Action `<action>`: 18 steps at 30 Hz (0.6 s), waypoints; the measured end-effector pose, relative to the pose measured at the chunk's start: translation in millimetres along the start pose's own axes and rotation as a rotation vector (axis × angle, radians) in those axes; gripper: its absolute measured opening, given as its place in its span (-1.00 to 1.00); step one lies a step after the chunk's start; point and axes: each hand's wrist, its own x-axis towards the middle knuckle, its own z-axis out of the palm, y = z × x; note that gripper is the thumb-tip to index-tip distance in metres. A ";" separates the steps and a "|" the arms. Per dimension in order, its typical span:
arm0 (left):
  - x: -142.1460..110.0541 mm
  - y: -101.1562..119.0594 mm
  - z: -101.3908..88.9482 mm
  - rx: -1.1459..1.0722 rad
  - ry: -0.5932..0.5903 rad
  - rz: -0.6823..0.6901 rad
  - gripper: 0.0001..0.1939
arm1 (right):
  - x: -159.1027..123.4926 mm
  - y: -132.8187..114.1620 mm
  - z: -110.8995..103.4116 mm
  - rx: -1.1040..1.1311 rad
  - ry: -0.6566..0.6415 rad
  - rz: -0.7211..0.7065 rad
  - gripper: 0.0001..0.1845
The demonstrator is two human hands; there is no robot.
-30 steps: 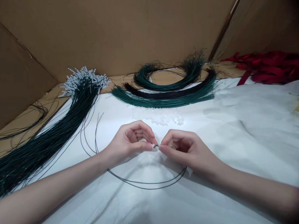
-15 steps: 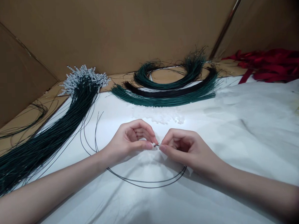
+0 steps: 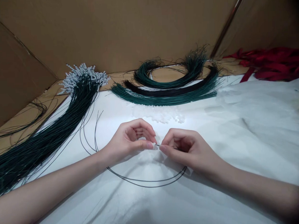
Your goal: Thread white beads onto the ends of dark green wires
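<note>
My left hand (image 3: 134, 137) pinches a tiny white bead (image 3: 154, 145) between thumb and forefinger. Facing it, my right hand (image 3: 183, 145) grips a thin dark wire (image 3: 157, 145) close to its end, with the tip at the bead. Whether the wire passes through the bead is too small to tell. Below the hands, dark green wire (image 3: 152, 186) curves in wide loops over the white sheet (image 3: 133, 210). Just beyond my fingers lies a scatter of small white beads (image 3: 161, 114).
A thick bundle of green wires (image 3: 54, 135) with white beaded ends (image 3: 84, 78) lies at the left. Curved wire bundles (image 3: 166, 99) rest at the back, before a cardboard wall (image 3: 127, 31). Red ribbon (image 3: 272, 63) is heaped at the back right, near crumpled translucent sheeting (image 3: 267, 114).
Both hands stay in nearly the same place, with the bead and wire tip still together. The view has shifted very slightly.
</note>
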 end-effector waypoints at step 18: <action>-1.3 5.7 0.2 0.168 -0.029 0.006 -0.90 | -2.1 0.4 -0.5 0.005 0.027 -0.010 -0.79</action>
